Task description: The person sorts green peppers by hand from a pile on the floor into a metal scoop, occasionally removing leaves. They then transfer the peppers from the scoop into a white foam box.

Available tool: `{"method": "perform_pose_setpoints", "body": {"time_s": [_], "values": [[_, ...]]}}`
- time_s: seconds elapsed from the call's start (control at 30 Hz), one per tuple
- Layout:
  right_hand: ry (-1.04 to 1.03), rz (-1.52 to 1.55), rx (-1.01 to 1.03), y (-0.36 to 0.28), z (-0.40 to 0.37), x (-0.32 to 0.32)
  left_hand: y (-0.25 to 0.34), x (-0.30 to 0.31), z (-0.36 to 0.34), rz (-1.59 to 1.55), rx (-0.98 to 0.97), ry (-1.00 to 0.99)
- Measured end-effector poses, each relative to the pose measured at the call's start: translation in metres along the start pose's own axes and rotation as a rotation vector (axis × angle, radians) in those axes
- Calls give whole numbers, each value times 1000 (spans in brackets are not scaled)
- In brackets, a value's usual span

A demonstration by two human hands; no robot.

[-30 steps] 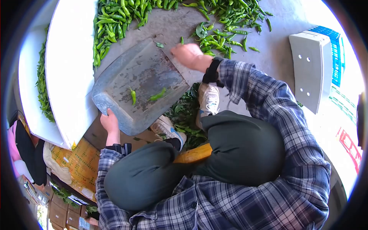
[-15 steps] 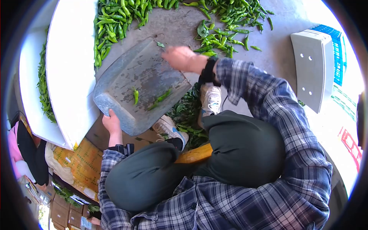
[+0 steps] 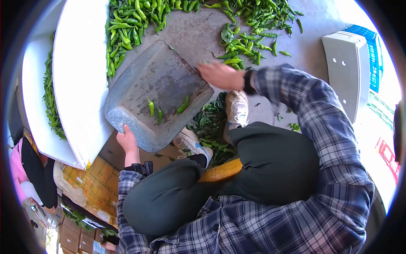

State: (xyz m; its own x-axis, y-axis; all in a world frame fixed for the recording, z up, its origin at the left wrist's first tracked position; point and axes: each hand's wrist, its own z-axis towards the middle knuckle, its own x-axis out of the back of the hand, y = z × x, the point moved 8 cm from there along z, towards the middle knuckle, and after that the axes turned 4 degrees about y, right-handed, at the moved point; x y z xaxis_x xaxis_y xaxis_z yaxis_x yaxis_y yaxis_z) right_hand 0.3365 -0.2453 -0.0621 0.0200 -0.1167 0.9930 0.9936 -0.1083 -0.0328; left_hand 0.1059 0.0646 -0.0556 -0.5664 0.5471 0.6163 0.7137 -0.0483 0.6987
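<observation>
My left hand [image 3: 127, 142] grips the near left rim of a worn grey metal scoop [image 3: 139, 89], with the thumb on top and the other fingers hidden beneath. Three green chili peppers [image 3: 183, 105] lie apart inside the scoop. Just off the scoop's right edge is my right hand [image 3: 222, 75], somewhat blurred, its fingers stretched out and holding nothing visible. Between my shoes, a heap of green leaves and peppers [image 3: 213, 125] sits on the floor.
Piles of green peppers [image 3: 264, 21] spread over the floor ahead. White foam-like boxes [image 3: 80, 76] stand at the left, one holding greens [image 3: 51, 97]. A pale grey container [image 3: 344, 63] and a blue crate [image 3: 373, 59] are at the right. Another person's hand [image 3: 109, 245] shows lower left.
My right hand has swung right, from above the scoop to beyond its edge. The leaf at the scoop's far corner is gone, and the peppers inside have shifted apart. My left hand keeps its grip.
</observation>
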Motion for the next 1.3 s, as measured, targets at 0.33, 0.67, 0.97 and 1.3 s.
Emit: {"method": "perform_pose_setpoints", "body": {"time_s": [0.33, 0.67, 0.97, 1.3], "values": [[-370, 213, -801, 109, -35, 27, 10, -2, -3, -10, -1, -18], [-40, 405, -845, 151, -19, 4, 0, 1, 3, -6, 62, -11], [-58, 384, -831, 163, 18, 9, 2, 5, 5, 116, -9, 101], [-258, 617, -702, 122, 24, -5, 15, 6, 3, 200, -129, 140]]}}
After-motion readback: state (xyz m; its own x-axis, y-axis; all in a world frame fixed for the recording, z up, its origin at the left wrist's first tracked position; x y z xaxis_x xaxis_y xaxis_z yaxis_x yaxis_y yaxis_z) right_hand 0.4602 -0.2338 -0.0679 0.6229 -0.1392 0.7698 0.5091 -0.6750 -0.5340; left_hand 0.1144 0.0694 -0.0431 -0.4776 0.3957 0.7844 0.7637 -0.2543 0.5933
